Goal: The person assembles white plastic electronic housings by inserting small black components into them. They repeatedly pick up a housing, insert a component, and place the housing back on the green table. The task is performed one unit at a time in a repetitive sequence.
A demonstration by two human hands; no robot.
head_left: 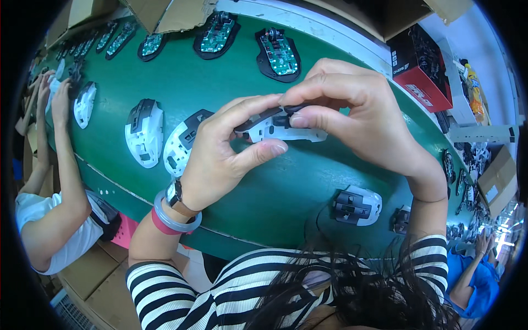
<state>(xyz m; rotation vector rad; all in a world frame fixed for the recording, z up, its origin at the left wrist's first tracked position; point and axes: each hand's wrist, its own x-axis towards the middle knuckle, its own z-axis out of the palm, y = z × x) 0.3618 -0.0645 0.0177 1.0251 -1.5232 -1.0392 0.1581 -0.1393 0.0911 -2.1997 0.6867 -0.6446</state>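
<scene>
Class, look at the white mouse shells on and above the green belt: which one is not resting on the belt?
The white mouse shell pinched between the left hand and right hand. It is lifted above the green belt, while the other shells lie flat on it.

A red and black printed carton (pixel 419 69) sits at upper right beside the green belt. Brown cardboard boxes: open flaps at top centre (pixel 170 14), one at upper left (pixel 74 16), another at far right (pixel 499 179)

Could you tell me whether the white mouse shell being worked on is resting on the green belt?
No, the white mouse shell is held up between the left hand and right hand, above the green belt.
</scene>
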